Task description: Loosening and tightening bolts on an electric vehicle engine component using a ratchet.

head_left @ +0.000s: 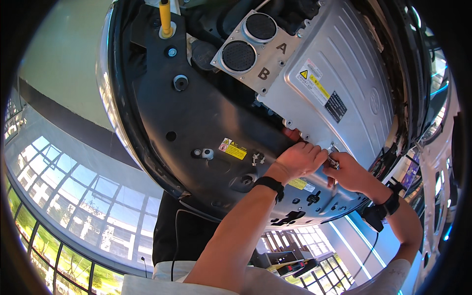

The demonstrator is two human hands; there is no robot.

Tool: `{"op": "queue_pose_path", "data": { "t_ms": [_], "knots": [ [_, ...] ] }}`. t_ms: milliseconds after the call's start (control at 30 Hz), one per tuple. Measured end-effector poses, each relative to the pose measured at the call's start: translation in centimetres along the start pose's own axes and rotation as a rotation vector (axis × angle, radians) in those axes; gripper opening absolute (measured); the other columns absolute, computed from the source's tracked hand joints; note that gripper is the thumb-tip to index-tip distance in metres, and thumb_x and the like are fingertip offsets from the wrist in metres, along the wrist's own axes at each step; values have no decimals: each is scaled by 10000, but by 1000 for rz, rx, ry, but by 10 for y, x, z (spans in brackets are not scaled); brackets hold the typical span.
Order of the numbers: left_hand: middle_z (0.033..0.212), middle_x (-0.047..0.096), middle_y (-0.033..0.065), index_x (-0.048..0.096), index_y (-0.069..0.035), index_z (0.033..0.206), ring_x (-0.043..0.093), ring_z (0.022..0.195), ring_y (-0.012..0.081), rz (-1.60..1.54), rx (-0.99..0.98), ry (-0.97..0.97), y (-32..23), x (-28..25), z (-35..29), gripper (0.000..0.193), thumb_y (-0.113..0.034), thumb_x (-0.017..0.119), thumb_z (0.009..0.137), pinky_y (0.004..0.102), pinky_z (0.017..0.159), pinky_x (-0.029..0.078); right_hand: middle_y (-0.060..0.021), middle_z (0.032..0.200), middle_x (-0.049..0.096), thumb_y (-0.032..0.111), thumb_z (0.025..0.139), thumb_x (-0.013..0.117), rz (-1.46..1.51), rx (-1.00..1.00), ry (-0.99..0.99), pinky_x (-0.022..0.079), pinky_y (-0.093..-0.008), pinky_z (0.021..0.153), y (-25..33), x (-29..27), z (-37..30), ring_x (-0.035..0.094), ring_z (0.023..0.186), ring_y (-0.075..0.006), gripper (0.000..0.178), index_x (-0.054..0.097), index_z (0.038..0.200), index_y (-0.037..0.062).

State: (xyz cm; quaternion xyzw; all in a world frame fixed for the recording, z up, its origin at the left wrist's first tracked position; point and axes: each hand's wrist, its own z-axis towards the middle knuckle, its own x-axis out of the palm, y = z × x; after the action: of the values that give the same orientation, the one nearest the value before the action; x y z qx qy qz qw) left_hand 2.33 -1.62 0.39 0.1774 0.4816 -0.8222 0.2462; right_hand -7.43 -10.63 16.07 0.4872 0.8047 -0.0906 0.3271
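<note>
Both hands meet at the near edge of a large ribbed silver metal cover [339,73] under the open front of a car. My left hand [302,160] is closed, its fingers bent by the cover's corner; what they hold, if anything, is hidden. Close beside it, my right hand [348,172] grips a small shiny metal tool [334,161], whose far end reaches a bolt area at the cover's edge. A red part [292,133] shows just beyond my left fingers. Bolts run along the cover's rim.
A black plastic panel [211,113] with holes and a yellow label [232,148] spreads to the left. Two round mesh-covered ports [239,56] sit on a silver plate farther away. Small clips [257,159] lie on the panel. A yellow-handled tool [165,19] stands at far left.
</note>
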Motion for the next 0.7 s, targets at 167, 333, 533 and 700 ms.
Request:
{"op": "queue_pose_path", "data": {
  "t_ms": [167, 333, 533, 700],
  "knots": [
    [712, 550, -15, 554, -122, 880, 587, 642, 151, -14, -8, 57, 0, 5, -3, 137, -175, 584, 756, 273, 598, 462, -86, 623, 567, 81, 855, 591, 879, 454, 265, 490, -386, 546, 5, 4, 6, 605, 544, -227, 111, 560, 826, -21],
    [699, 553, -21, 545, -137, 861, 591, 637, 144, -5, 4, 23, -1, 6, -3, 109, -173, 575, 762, 275, 602, 467, -64, 605, 546, 70, 829, 619, 45, 162, 231, 497, -365, 588, 8, -1, 5, 602, 565, -210, 83, 576, 829, -1],
    [691, 552, -21, 533, -144, 840, 592, 632, 142, -16, -28, 1, 0, 7, -4, 94, -174, 576, 762, 273, 602, 469, -115, 607, 562, 88, 828, 632, -1, 95, 72, 502, -373, 629, 3, 12, 9, 557, 532, -229, 133, 576, 891, -15],
    [675, 547, -25, 535, -143, 832, 591, 627, 139, -38, -33, 43, -2, 8, -3, 87, -172, 578, 762, 271, 597, 464, -114, 600, 565, 96, 847, 607, 820, 521, 122, 496, -393, 566, 7, 19, 9, 554, 506, -246, 144, 567, 896, -32]
  ]
}}
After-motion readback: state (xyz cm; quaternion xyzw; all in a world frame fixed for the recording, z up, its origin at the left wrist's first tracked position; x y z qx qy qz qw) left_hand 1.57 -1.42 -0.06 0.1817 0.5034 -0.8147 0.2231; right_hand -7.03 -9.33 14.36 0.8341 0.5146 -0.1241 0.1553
